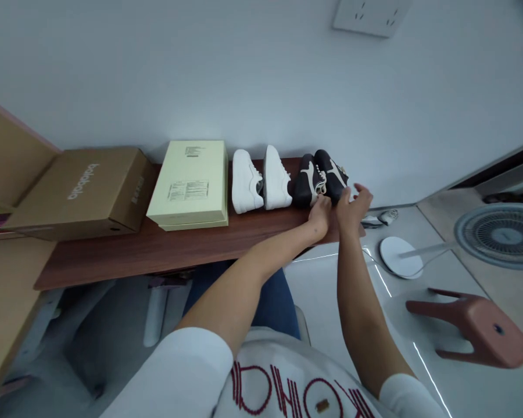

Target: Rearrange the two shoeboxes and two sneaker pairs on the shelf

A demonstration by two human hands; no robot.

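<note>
A pair of dark brown sneakers with cream trim stands near the right end of a narrow wooden shelf (261, 227), toes to the wall. My left hand (320, 216) is at the heel of the left dark sneaker (304, 184), its fingers bunched against it and partly hidden. At the heel of the right dark sneaker (330, 173), my right hand (354, 210) has its thumb close to the shoe and its fingers spread apart. Just left of them stand two white sneakers, the nearer white one (276, 180) and the farther white one (245, 183).
Left along the shelf are a pale yellow shoebox (192, 180) and a brown cardboard box (78, 188). A white wall rises behind. On the floor to the right are a standing fan (505, 235), a pink stool (492, 328) and a cable. A socket plate (370, 16) is above.
</note>
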